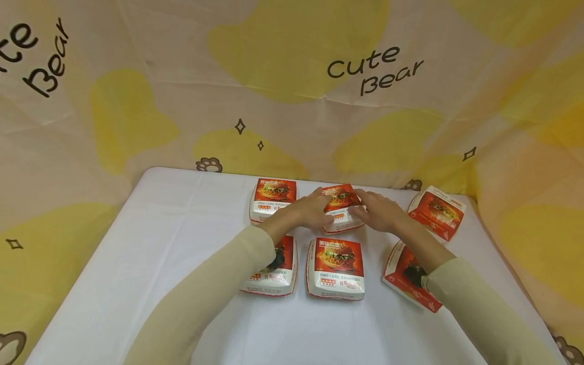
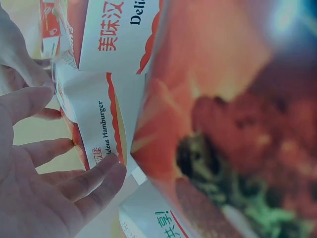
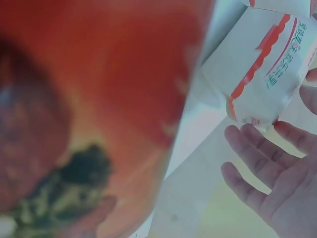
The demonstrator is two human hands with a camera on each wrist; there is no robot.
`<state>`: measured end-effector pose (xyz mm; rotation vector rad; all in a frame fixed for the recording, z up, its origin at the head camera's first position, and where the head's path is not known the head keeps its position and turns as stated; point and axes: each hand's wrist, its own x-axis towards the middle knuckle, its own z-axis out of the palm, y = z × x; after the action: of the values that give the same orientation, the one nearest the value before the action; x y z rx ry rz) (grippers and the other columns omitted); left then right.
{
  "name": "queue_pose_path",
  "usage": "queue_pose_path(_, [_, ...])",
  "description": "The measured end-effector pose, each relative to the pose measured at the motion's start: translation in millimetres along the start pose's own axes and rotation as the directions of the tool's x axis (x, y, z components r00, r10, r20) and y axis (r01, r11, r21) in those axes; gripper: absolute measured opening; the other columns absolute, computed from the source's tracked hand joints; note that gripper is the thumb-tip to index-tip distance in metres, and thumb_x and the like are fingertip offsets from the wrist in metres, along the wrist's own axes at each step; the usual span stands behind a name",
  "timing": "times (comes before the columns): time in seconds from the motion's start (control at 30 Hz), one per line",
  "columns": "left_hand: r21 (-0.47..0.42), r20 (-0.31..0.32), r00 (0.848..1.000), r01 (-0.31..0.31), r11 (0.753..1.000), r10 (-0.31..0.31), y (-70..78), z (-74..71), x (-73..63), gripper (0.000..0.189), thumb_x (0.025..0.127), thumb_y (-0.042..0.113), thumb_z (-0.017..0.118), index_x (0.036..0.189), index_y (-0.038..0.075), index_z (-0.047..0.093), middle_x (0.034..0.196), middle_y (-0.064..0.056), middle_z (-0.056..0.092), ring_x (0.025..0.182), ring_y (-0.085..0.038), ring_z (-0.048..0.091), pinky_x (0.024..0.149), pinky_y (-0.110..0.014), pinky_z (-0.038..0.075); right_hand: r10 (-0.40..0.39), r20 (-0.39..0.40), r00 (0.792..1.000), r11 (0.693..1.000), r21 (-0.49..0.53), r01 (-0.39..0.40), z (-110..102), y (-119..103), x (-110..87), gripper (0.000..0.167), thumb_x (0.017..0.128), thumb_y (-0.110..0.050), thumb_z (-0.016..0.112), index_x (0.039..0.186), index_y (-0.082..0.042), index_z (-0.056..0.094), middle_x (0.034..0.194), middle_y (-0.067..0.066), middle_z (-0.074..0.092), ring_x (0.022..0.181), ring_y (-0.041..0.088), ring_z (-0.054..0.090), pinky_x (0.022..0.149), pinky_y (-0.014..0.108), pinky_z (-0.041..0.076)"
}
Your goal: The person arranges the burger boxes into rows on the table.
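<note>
Both hands are at a red-and-white hamburger box [image 1: 338,198] in the middle of the back row in the head view. The left hand [image 1: 316,212] lies along its left side, the right hand [image 1: 377,210] along its right side. In the left wrist view, the extended fingers of the left hand touch a white box side printed "Hamburger" [image 2: 94,114]. From the right wrist, the right hand's spread fingertips show at the lower edge of a white box side [image 3: 270,64]. A blurred burger print fills the near part of each wrist view.
On the white table [image 1: 150,243] stand more such boxes: one at back left [image 1: 275,191], one front middle [image 1: 338,258], one back right [image 1: 440,210]. The front left box [image 1: 269,279] and front right box [image 1: 403,266] lie partly beneath the wrists. A printed cloth [image 1: 283,61] hangs behind.
</note>
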<state>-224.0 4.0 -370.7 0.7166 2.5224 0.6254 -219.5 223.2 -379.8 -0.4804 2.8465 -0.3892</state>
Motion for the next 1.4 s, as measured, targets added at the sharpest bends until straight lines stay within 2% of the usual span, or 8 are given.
queue_pose_path(0.2, [0.011, 0.002, 1.0, 0.003, 1.0, -0.003, -1.0, 1.2, 0.2, 0.067, 0.099, 0.033, 0.056, 0.155, 0.004, 0.032, 0.164, -0.023, 0.009, 0.141, -0.048, 0.031, 0.112, -0.051, 0.035, -0.009, -0.007, 1.0, 1.0, 0.014, 0.009, 0.0, 1.3, 0.5, 0.057, 0.103, -0.028, 0.053, 0.15, -0.002, 0.037, 0.114, 0.021, 0.066, 0.103, 0.037, 0.064, 0.08, 0.056, 0.052])
queue_pose_path(0.33, [0.002, -0.003, 1.0, 0.017, 1.0, -0.017, -0.7, 0.9, -0.3, 0.068, 0.098, 0.033, 0.056, 0.156, 0.006, 0.031, 0.164, -0.021, 0.009, 0.139, -0.049, 0.035, 0.109, -0.051, 0.039, -0.01, -0.003, 1.0, 1.0, 0.02, 0.01, -0.4, 2.7, 1.2, 0.056, 0.101, -0.028, 0.054, 0.147, 0.0, 0.04, 0.11, 0.02, 0.066, 0.095, 0.034, 0.065, 0.074, 0.052, 0.053])
queue_pose_path(0.47, [0.003, -0.003, 1.0, 0.03, 1.0, -0.03, -1.2, 1.0, 0.0, 0.068, 0.098, 0.033, 0.056, 0.156, 0.008, 0.032, 0.165, -0.019, 0.009, 0.14, -0.049, 0.034, 0.111, -0.053, 0.036, 0.003, -0.003, 1.0, 1.0, 0.031, -0.003, -0.5, 2.8, 1.1, 0.057, 0.102, -0.031, 0.053, 0.148, -0.002, 0.038, 0.115, 0.022, 0.064, 0.099, 0.037, 0.064, 0.079, 0.055, 0.052])
queue_pose_path(0.53, [-0.003, 0.001, 1.0, 0.03, 1.0, -0.03, -1.7, 1.2, 0.6, 0.068, 0.097, 0.033, 0.056, 0.156, 0.008, 0.031, 0.165, -0.02, 0.008, 0.142, -0.048, 0.029, 0.114, -0.054, 0.03, 0.003, 0.004, 1.0, 0.999, 0.039, -0.003, -0.1, 3.3, 0.9, 0.057, 0.102, -0.03, 0.053, 0.15, -0.003, 0.037, 0.119, 0.023, 0.063, 0.104, 0.039, 0.063, 0.083, 0.057, 0.051])
queue_pose_path(0.7, [-0.017, 0.012, 1.0, 0.028, 0.999, -0.028, -3.6, 1.1, 1.4, 0.07, 0.098, 0.033, 0.055, 0.157, 0.008, 0.028, 0.165, -0.018, 0.006, 0.149, -0.038, 0.017, 0.119, -0.051, 0.019, -0.02, 0.015, 1.0, 0.998, 0.059, 0.019, 0.4, 3.8, 0.1, 0.058, 0.102, -0.028, 0.054, 0.149, -0.001, 0.037, 0.118, 0.023, 0.064, 0.103, 0.038, 0.063, 0.083, 0.056, 0.052])
queue_pose_path(0.83, [-0.01, 0.013, 1.0, 0.024, 1.0, -0.024, -4.3, 0.6, 1.3, 0.069, 0.099, 0.033, 0.055, 0.157, 0.007, 0.028, 0.165, -0.017, 0.008, 0.152, -0.03, 0.01, 0.121, -0.049, 0.015, -0.031, 0.007, 1.0, 0.997, 0.065, 0.03, 0.1, 3.4, -0.4, 0.057, 0.101, -0.029, 0.056, 0.148, 0.0, 0.038, 0.115, 0.022, 0.066, 0.101, 0.038, 0.064, 0.082, 0.055, 0.052])
queue_pose_path(1.23, [-0.002, 0.008, 1.0, 0.012, 1.0, -0.012, -4.4, -0.6, -0.2, 0.068, 0.099, 0.033, 0.055, 0.156, 0.006, 0.029, 0.165, -0.019, 0.007, 0.151, -0.034, 0.014, 0.119, -0.051, 0.02, -0.021, 0.017, 1.0, 0.998, 0.06, 0.02, -0.7, 1.3, -1.0, 0.058, 0.101, -0.029, 0.056, 0.148, 0.0, 0.038, 0.116, 0.023, 0.065, 0.102, 0.038, 0.064, 0.083, 0.055, 0.052])
queue_pose_path(1.4, [0.007, -0.005, 1.0, 0.006, 1.0, -0.006, -2.7, -2.0, -1.9, 0.069, 0.1, 0.034, 0.055, 0.157, 0.007, 0.028, 0.164, -0.022, 0.008, 0.148, -0.04, 0.021, 0.117, -0.052, 0.025, -0.009, 0.024, 1.0, 0.998, 0.059, 0.007, -4.0, 2.0, -3.2, 0.059, 0.102, -0.033, 0.055, 0.148, -0.001, 0.038, 0.119, 0.025, 0.064, 0.103, 0.04, 0.064, 0.084, 0.056, 0.053])
